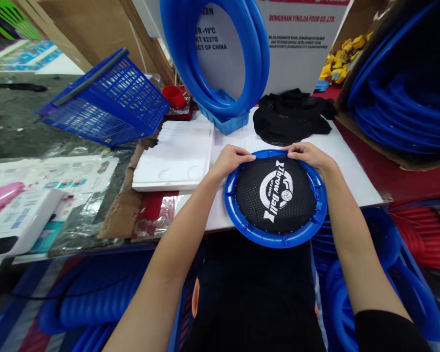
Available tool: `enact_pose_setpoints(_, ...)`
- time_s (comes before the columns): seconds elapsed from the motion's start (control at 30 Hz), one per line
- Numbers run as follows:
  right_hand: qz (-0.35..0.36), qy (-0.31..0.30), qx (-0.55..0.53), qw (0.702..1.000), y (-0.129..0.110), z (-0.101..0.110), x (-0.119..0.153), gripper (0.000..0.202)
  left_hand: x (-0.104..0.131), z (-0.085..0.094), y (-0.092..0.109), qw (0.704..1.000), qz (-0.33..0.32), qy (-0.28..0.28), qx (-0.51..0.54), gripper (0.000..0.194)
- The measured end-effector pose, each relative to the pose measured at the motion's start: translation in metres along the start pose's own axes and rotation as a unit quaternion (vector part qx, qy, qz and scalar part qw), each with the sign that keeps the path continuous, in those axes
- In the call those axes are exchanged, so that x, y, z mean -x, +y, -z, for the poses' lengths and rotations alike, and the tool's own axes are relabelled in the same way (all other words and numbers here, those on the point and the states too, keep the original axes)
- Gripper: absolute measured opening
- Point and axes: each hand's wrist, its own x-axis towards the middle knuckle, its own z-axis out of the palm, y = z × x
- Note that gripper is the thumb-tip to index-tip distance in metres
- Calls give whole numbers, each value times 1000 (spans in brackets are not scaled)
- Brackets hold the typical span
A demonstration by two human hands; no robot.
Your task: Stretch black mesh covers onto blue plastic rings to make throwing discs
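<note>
A round blue plastic ring [244, 222] lies flat at the white board's front edge, part of it reaching over my lap. Black mesh fabric [249, 190] with white "Throw Ball" print covers its middle. At the far left of the rim, my left hand [232, 159] pinches the mesh edge between thumb and fingers. My right hand [308, 154] pinches the same edge at the far right. Between the two hands a strip of blue rim shows above the mesh. Behind the ring lies a pile of loose black mesh pieces [293, 117].
Blue rings [258, 63] stand upright in a light blue basket [227, 124]. Left are a white foam slab [176, 156] and a tilted blue crate [110, 102]. A carton of blue rings [403, 112] stands right. Coiled blue rings [95, 293] sit below the table.
</note>
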Motion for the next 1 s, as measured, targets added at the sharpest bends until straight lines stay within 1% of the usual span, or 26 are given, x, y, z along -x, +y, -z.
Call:
enact_pose_setpoints(0.17,5,20,0,1000,2,-1,-4,34,3,-6,-2,999,-22,22,24,38)
enact_pose_setpoints(0.27,-1,3,-14,1000,2,4,-3,33,4,-9,-3,998,-29,49,-2,33)
enact_pose_setpoints(0.37,-9,-18,-21,1000,3,7,-2,33,2,-10,-5,997,-38,58,-34,30)
enact_pose_setpoints(0.43,-6,-9,-22,1000,5,5,-2,31,1,-10,-6,996,-42,52,-50,29)
enact_pose_setpoints(0.5,5,14,-17,1000,6,1,-3,30,0,-10,-6,996,-43,44,-58,27)
enact_pose_setpoints(0.57,13,33,-11,999,7,-2,-4,30,0,-9,-6,997,-43,36,-46,27)
enact_pose_setpoints(0.63,11,38,-9,999,7,-3,-5,30,1,-9,-4,999,-38,28,-27,28)
enact_pose_setpoints(0.7,0,23,-14,1000,6,0,-3,30,2,-8,-2,999,-32,23,-20,28)
enact_pose_setpoints(0.87,-14,-42,-31,999,0,9,1,31,2,-5,-1,999,-28,6,-21,26)
enact_pose_setpoints(0.93,-7,-41,-29,999,0,8,1,30,2,-5,-1,999,-29,0,-26,25)
enact_pose_setpoints(1.0,5,-21,-23,1000,2,4,-1,28,1,-4,-2,999,-31,-4,-36,26)
